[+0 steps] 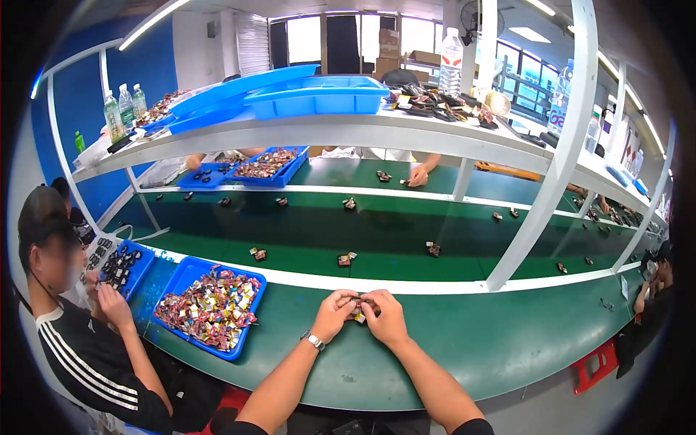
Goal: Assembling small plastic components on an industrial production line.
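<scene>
My left hand [336,314] and my right hand [383,316] meet over the near green worktop. Thumbs and fingers of both are closed on one small part [359,315], dark with white, yellow and reddish bits. The fingers cover much of it, so its exact kind cannot be made out. To the left of my hands, a blue tray [230,354] is heaped with similar small red, white and yellow parts [206,308].
Past a white rail, a dark green conveyor belt [304,235] carries scattered small parts [347,259]. A white post [536,203] slants up at the right. A co-worker [80,319] sits left beside a blue tray of black pieces [123,268]. Overhead, a shelf [290,130] holds blue trays.
</scene>
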`<state>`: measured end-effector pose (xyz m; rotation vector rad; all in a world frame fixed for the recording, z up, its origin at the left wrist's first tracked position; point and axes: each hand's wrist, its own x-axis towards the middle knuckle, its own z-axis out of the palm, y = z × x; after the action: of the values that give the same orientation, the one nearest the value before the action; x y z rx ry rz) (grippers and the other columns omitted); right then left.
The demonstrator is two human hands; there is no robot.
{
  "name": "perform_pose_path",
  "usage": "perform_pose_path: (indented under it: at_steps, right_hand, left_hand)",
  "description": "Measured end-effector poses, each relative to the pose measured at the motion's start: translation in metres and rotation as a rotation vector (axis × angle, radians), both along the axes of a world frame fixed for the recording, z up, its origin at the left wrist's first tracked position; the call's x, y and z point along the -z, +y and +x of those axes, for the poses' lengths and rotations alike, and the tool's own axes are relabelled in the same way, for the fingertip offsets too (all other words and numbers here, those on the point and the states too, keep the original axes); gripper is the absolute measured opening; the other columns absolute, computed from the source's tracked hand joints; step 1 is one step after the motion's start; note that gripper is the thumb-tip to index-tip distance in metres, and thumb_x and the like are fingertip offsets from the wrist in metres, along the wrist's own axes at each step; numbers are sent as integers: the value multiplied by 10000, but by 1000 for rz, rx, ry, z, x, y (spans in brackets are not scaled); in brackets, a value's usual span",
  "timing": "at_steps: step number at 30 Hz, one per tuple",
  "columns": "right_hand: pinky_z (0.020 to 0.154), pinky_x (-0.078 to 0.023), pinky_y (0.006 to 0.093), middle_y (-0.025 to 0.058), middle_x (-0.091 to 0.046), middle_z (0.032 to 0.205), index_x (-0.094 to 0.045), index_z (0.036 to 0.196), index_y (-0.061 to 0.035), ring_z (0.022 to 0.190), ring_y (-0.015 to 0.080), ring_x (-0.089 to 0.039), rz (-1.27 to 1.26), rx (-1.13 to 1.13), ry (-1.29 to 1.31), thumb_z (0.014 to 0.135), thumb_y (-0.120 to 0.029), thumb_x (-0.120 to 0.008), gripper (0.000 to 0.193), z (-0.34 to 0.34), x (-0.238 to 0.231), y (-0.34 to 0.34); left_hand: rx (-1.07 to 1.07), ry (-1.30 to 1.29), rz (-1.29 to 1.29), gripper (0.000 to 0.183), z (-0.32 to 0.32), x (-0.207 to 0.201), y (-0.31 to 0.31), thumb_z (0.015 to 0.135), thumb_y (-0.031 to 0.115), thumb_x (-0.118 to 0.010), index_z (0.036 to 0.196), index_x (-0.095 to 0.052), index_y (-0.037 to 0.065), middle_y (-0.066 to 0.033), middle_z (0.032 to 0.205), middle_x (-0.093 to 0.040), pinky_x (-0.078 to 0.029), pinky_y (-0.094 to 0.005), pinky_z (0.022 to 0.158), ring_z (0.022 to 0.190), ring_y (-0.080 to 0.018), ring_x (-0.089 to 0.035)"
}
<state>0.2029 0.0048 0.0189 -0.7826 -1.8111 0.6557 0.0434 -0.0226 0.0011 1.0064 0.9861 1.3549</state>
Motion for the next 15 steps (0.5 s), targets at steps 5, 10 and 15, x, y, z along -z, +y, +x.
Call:
perform_pose_path:
  at_steps: [5,10,15]
  right_hand:
    - [618,-543,310,92,-617,943,-653,954,-33,717,217,-662,-21,54,-25,812,-13,-669,144,-7,-1,-5]
    - [647,-545,334,93,-617,939,-657,907,-38,764,245,-654,200,140,-138,786,-29,-691,126,-6,-2,-6]
    - [652,-548,342,88,-623,936,-670,876,-49,787,250,-654,172,142,-184,767,-52,-722,121,-4,-5,-9]
  left_hand:
    - [-39,102,35,209,-2,4,-1,969,66,-533,1167,-538,0,-87,1070,-662,-532,-283,785,943,-135,-632]
    - [-53,211,98,219,1,5,-1,967,58,-528,1178,-539,1,-87,1078,-660,-531,-285,789,948,-136,-631]
    - [96,-67,6,253,-5,3,-1,957,27,-507,1210,-523,9,-84,1136,-640,-526,-286,818,996,-141,-624]
